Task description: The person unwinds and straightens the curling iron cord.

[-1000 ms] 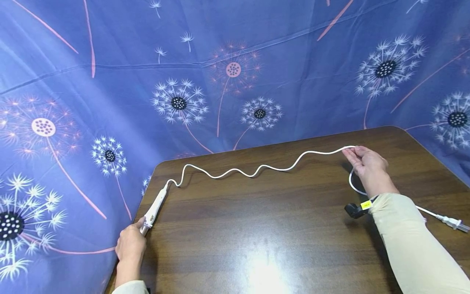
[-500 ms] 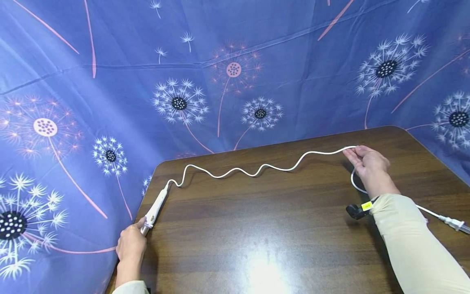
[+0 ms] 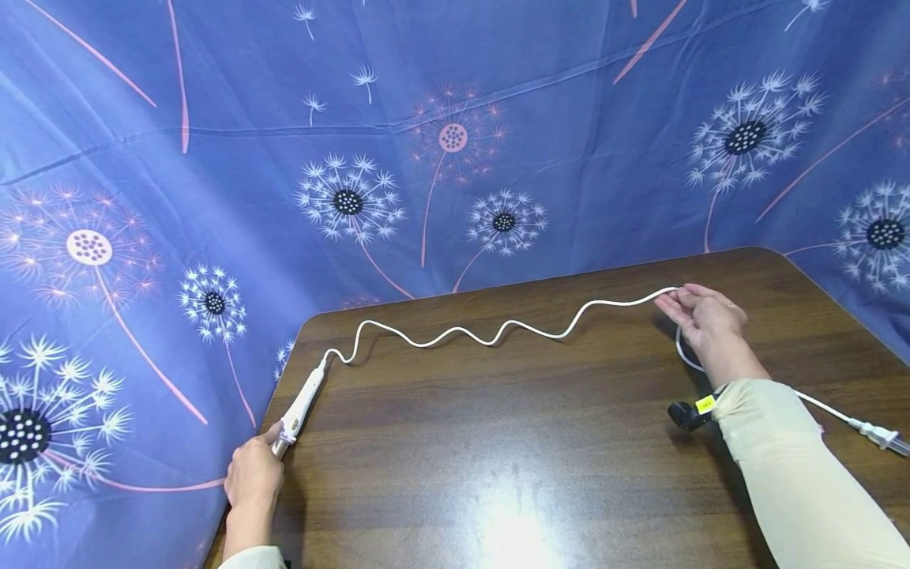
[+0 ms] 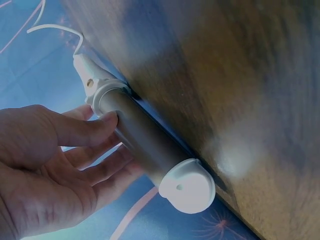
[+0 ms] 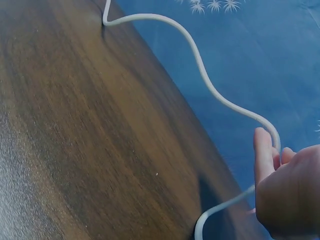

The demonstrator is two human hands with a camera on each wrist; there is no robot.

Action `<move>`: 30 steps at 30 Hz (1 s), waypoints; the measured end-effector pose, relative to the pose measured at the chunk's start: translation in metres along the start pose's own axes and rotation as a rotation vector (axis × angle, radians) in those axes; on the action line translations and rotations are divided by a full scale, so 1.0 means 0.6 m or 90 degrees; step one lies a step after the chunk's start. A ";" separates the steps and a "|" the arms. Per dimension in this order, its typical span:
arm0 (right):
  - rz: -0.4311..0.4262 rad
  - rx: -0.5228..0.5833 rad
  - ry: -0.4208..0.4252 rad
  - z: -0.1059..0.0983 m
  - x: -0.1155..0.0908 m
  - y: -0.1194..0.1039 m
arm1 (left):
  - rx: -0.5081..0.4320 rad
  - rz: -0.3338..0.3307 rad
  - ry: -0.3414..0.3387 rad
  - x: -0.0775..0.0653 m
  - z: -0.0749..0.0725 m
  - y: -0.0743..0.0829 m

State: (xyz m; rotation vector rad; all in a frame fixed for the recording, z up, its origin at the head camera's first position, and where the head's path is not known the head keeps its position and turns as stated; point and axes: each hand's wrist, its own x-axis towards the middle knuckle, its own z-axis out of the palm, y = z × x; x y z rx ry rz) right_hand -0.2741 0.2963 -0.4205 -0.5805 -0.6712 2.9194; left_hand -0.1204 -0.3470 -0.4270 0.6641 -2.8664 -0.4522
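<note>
A curling iron with a white handle [image 3: 304, 399] lies along the left side of the table. My left hand [image 3: 253, 474] grips its grey-brown barrel [image 4: 145, 135], thumb on one side and fingers underneath, just below the handle. A white end cap [image 4: 187, 187] shows past the fingers in the left wrist view. The white cord [image 3: 455, 330] runs in waves from the handle along the far part of the table. My right hand [image 3: 711, 322] pinches it at the far right. From there the cord loops back under the forearm to a two-pin plug [image 3: 881, 435].
The brown wooden table [image 3: 498, 419] has a rounded far corner on each side. A blue curtain [image 3: 569, 142] with a dandelion print hangs behind and to the left of it. A black wrist camera [image 3: 688, 415] sits at my right cuff.
My right hand has shifted slightly left and nearer to me with the pinched cord, bending the cord's right end a little lower. My left hand and the curling iron stay put.
</note>
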 end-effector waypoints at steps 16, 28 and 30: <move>-0.018 -0.045 0.025 0.006 -0.013 -0.014 | 0.008 0.022 0.029 -0.002 0.003 0.002; -0.143 -0.121 -0.105 0.033 -0.042 0.001 | -0.066 0.103 0.029 0.008 -0.008 0.066; -0.224 -0.218 -0.140 0.043 -0.049 0.016 | -0.093 0.141 0.021 0.007 -0.008 0.088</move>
